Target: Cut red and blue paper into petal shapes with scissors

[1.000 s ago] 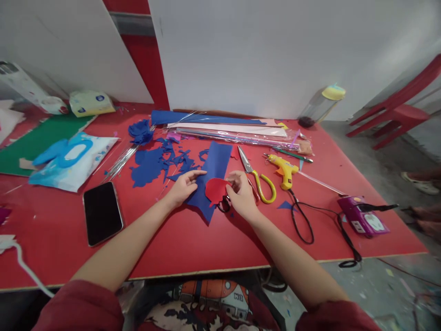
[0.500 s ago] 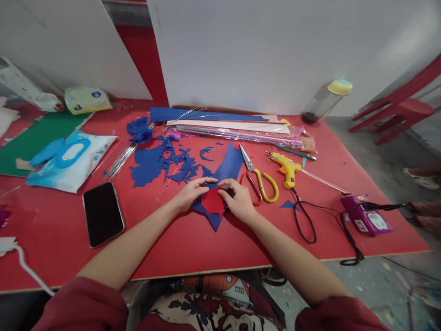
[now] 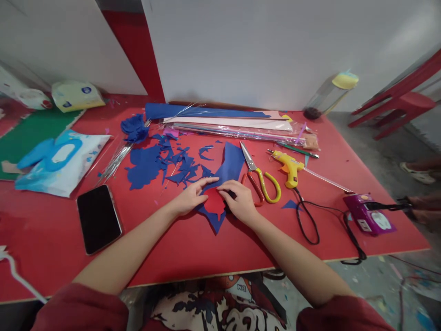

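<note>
red paper cutout (image 3: pixel 213 203) lies on a blue paper strip (image 3: pixel 232 164), near middle of the table (image 3: pixel 193 257)

left hand (image 3: pixel 189 199) is open, thumb at the cutout's left edge, fingers on the strip; right hand (image 3: pixel 240 202) is curled at the cutout's far edge, whether gripping it i cannot tell. scissors (image 3: pixel 254 170) lie just right of the strip.

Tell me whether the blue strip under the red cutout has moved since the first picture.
Yes: the far end of the blue strip has shifted right, closing most of its gap to the scissors.
</note>
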`<state>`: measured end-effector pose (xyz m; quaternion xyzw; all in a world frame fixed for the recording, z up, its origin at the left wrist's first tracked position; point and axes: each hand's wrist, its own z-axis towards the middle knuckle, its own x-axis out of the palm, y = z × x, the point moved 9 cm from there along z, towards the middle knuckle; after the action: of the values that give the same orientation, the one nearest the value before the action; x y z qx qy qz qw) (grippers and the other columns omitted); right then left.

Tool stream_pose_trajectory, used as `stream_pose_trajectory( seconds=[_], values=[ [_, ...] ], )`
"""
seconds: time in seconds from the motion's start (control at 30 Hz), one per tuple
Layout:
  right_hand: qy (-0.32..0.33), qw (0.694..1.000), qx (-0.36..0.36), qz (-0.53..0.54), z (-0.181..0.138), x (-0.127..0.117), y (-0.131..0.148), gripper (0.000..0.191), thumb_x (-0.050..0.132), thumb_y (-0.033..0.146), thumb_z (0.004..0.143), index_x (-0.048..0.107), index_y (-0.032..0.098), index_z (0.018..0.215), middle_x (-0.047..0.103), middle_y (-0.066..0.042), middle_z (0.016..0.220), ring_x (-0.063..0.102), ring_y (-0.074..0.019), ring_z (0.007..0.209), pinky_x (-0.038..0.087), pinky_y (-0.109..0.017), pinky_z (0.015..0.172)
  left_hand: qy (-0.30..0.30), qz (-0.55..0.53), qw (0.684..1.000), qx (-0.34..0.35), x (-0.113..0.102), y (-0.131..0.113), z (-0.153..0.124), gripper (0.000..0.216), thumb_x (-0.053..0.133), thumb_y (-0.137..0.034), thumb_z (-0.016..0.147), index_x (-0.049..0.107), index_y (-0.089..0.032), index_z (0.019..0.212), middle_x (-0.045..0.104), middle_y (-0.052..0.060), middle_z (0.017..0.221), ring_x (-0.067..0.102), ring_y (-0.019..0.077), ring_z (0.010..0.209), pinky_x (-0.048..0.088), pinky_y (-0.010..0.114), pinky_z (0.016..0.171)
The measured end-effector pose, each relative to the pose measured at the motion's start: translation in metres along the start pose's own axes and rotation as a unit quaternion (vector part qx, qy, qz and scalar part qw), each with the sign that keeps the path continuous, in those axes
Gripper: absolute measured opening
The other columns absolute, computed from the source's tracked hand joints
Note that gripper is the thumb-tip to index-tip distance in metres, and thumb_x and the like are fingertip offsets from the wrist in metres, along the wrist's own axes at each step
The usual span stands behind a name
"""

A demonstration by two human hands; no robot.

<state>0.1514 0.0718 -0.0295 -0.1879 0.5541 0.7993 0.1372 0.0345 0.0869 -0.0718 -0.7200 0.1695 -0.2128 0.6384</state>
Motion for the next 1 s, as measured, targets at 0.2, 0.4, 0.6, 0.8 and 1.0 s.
stream_pose_trajectory(
  seconds=[0.2,0.4,0.6,0.8,1.0],
  values=[
    [0.023,0.999,-0.01,-0.023,-0.002,0.004,0.001,0.016,0.055,0.016,0.08,0.069,0.022,0.085,0.069,-0.006,0.089,0.065,-0.0186,0.085,0.051,-0.036,0.081,-0.006,0.007,1.0,-0.006,-0.004,-0.002,0.0,0.057,0.058,-0.01,0.066,0.054,-0.015,0.123,0.049,0.011,0.135,0.038,0.0245,0.13,0.022,0.041,0.111],
    [0.047,0.998,-0.025,-0.016,-0.002,0.007,0.001,0.021,0.051,0.013,0.081,0.068,0.021,0.089,0.069,-0.008,0.091,0.064,-0.0201,0.087,0.051,-0.037,0.08,0.002,-0.024,0.999,-0.033,-0.002,-0.001,-0.002,0.056,0.059,-0.012,0.069,0.054,-0.019,0.123,0.048,0.008,0.137,0.038,0.0242,0.13,0.03,0.039,0.108],
    [0.016,0.999,-0.004,-0.033,-0.002,0.0,0.003,0.022,0.052,0.012,0.079,0.063,0.021,0.094,0.064,-0.008,0.094,0.061,-0.0198,0.086,0.05,-0.038,0.082,-0.033,0.016,0.999,-0.029,-0.01,0.001,-0.004,0.053,0.061,-0.012,0.07,0.055,-0.019,0.123,0.049,0.008,0.137,0.036,0.0255,0.132,0.022,0.041,0.112],
    [-0.026,0.992,0.125,0.019,-0.007,-0.009,-0.019,0.019,0.051,0.02,0.079,0.053,0.02,0.098,0.053,-0.004,0.083,0.055,-0.0138,0.063,0.05,-0.029,0.057,-0.1,-0.082,0.991,-0.023,-0.023,0.001,-0.007,0.06,0.066,-0.021,0.071,0.049,-0.018,0.129,0.039,0.009,0.144,0.034,0.0281,0.133,0.028,0.04,0.11],
    [0.045,0.95,0.235,0.2,-0.016,0.013,-0.03,0.034,0.05,0.033,0.081,0.038,0.025,0.112,0.053,-0.004,0.095,0.06,-0.0119,0.064,0.054,-0.027,0.055,-0.119,-0.215,0.967,-0.067,-0.018,0.002,-0.009,0.072,0.069,-0.021,0.066,0.043,-0.02,0.133,0.044,0.009,0.141,0.045,0.0295,0.124,0.042,0.039,0.1]
  ],
)
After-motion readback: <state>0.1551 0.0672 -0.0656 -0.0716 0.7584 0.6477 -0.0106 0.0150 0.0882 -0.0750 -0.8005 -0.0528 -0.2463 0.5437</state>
